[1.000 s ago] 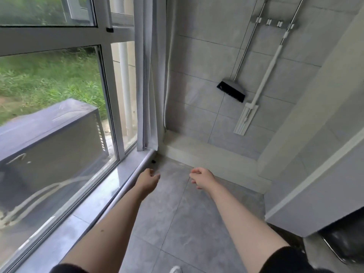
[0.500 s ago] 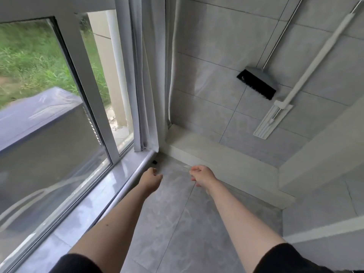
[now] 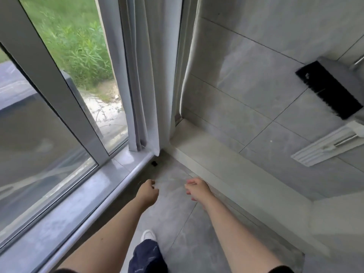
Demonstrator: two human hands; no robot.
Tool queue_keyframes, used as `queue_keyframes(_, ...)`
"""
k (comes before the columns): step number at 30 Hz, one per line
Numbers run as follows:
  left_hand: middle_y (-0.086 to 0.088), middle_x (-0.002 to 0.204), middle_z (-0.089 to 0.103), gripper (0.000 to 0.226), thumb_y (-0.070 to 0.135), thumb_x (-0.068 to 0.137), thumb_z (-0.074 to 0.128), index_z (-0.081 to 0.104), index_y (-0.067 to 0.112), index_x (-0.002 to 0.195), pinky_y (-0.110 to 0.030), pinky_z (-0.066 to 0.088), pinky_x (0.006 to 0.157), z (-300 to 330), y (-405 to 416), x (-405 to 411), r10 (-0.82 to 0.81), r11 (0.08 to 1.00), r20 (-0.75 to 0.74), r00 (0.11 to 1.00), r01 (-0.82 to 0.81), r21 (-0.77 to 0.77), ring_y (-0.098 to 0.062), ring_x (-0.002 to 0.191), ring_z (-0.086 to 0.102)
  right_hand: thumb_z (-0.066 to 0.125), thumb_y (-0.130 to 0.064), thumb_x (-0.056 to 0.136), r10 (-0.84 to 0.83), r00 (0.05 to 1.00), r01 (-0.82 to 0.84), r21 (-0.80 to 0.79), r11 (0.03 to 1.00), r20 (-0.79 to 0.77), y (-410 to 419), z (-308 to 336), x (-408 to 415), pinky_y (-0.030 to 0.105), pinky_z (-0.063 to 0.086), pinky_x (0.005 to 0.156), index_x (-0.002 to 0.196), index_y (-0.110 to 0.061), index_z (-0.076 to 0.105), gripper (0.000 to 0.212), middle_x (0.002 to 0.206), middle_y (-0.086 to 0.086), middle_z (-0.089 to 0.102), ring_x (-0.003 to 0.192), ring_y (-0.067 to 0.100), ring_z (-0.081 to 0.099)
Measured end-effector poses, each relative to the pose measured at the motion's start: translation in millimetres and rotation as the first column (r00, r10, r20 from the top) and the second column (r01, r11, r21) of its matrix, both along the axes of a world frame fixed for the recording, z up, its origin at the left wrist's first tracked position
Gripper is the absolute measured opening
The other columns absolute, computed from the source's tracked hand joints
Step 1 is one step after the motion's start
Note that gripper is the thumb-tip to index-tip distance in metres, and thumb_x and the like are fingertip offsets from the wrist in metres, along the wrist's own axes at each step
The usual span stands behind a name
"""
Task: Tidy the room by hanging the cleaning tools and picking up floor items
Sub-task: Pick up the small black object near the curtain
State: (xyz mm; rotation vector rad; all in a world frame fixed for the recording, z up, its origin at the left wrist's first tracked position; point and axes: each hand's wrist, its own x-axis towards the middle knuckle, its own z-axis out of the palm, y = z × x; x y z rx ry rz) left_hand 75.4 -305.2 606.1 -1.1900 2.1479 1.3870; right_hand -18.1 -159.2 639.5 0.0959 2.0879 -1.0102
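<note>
Floor item, a small dark object point(image 3: 154, 163), is lying in the corner where the window sill point(image 3: 110, 186) meets the low ledge point(image 3: 216, 164), just below the curtain hem point(image 3: 151, 148), and I am reaching both arms toward it. My left hand point(image 3: 147, 194) is hanging loosely curled with nothing in its grip; my right hand point(image 3: 198, 189) is likewise half-curled and holding nothing. Both are poised over the grey floor tiles point(image 3: 173, 217), near the object but not touching it, probably because a piece that small will need a fingertip pinch. On the tiled wall point(image 3: 246, 56) to my right, the black brush point(image 3: 331, 89) and the white mop head point(image 3: 325, 146) are hanging clear of the floor, so the hanging part looks done. What the object is, I cannot tell.
</note>
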Motion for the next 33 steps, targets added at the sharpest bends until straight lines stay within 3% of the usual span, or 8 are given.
queue_keyframes(3,-0.015,0.132,0.053,0.048,0.006,0.092,0.044,0.039,0.002,0.139,-0.033,0.046,0.094,-43.8,-17.1,-51.4,0.052,0.998,0.013,0.999,-0.052,0.025,-0.030,0.117,0.054,0.050,-0.012,0.089,0.063,0.998,-0.063,0.020,0.998,-0.001,-24.9,-48.6,-49.7,0.025,0.044,0.073,0.121,-0.010,0.058,0.034,0.097,0.004,0.058,0.092,0.017,0.056)
queue_keyframes(9,-0.013,0.132,0.051,0.052,0.008,0.091,0.045,0.035,0.005,0.142,-0.030,0.047,0.079,-160.2,-45.1,-130.4,0.160,0.983,0.047,0.986,-0.164,0.087,-0.024,0.102,0.054,0.046,-0.012,0.089,0.131,0.991,-0.131,0.035,0.991,0.014,-67.6,-167.3,-137.6,0.023,0.039,0.073,0.119,-0.008,0.061,0.033,0.100,0.003,0.055,0.097,0.018,0.054)
queue_keyframes(14,-0.016,0.139,0.048,0.053,0.009,0.090,0.047,0.035,0.003,0.142,-0.040,0.047,0.100,-272.4,-75.2,-179.3,0.245,0.967,0.076,0.966,-0.249,0.047,-0.031,0.121,0.051,0.051,-0.013,0.089,0.243,0.970,-0.244,0.082,0.966,0.027,-102.3,-286.7,-192.3,0.020,0.037,0.067,0.120,-0.004,0.061,0.033,0.111,0.013,0.064,0.107,0.025,0.060)
queue_keyframes(20,-0.015,0.137,0.048,0.056,0.008,0.090,0.046,0.030,0.007,0.144,-0.029,0.043,0.078,-405.9,-103.4,-218.8,0.314,0.947,0.065,0.947,-0.318,0.055,-0.027,0.109,0.054,0.051,-0.013,0.088,0.308,0.950,-0.310,0.071,0.948,0.047,-140.0,-425.8,-227.9,0.020,0.039,0.065,0.120,-0.007,0.061,0.034,0.112,0.011,0.064,0.115,0.029,0.060)
queue_keyframes(23,-0.014,0.091,0.061,0.018,0.006,0.085,0.048,0.063,0.005,0.096,-0.026,0.036,0.058,-465.7,-121.9,-229.9,0.336,0.941,0.034,0.941,-0.337,0.036,-0.025,0.080,0.049,0.052,-0.014,0.089,0.337,0.941,-0.338,0.066,0.939,0.022,-164.0,-485.0,-242.4,0.016,0.036,0.059,0.122,-0.007,0.061,0.035,0.099,0.004,0.057,0.098,0.021,0.060)
queue_keyframes(25,-0.012,0.061,0.048,0.025,0.003,0.083,0.050,0.052,0.007,0.058,-0.029,0.028,0.053,-512.6,-133.4,-235.8,0.361,0.932,0.022,0.932,-0.361,0.006,-0.029,0.069,0.042,0.053,-0.016,0.089,0.378,0.926,-0.377,0.069,0.924,0.002,-184.5,-528.4,-250.0,0.019,0.042,0.066,0.121,-0.010,0.062,0.034,0.102,0.006,0.063,0.091,0.018,0.057)
queue_keyframes(29,-0.032,0.108,0.063,0.027,0.011,0.092,0.048,0.061,-0.009,0.106,-0.035,0.042,0.072,-567.9,-145.3,-251.0,0.442,0.896,0.038,0.896,-0.440,-0.058,-0.042,0.102,0.060,0.048,-0.017,0.092,0.383,0.923,-0.384,0.036,0.923,0.019,-219.8,-591.9,-258.6,0.024,0.044,0.070,0.123,-0.013,0.059,0.033,0.114,0.010,0.064,0.102,0.025,0.062)
queue_keyframes(33,-0.025,0.114,0.065,0.027,0.010,0.095,0.045,0.063,-0.003,0.111,-0.034,0.042,0.074,-610.6,-154.4,-268.3,0.549,0.831,-0.005,0.836,-0.546,-0.103,-0.038,0.105,0.062,0.046,-0.018,0.093,0.385,0.923,-0.385,0.035,0.922,0.015,-242.7,-629.9,-266.3,0.023,0.041,0.075,0.131,-0.020,0.053,0.039,0.127,0.008,0.059,0.103,0.020,0.054)
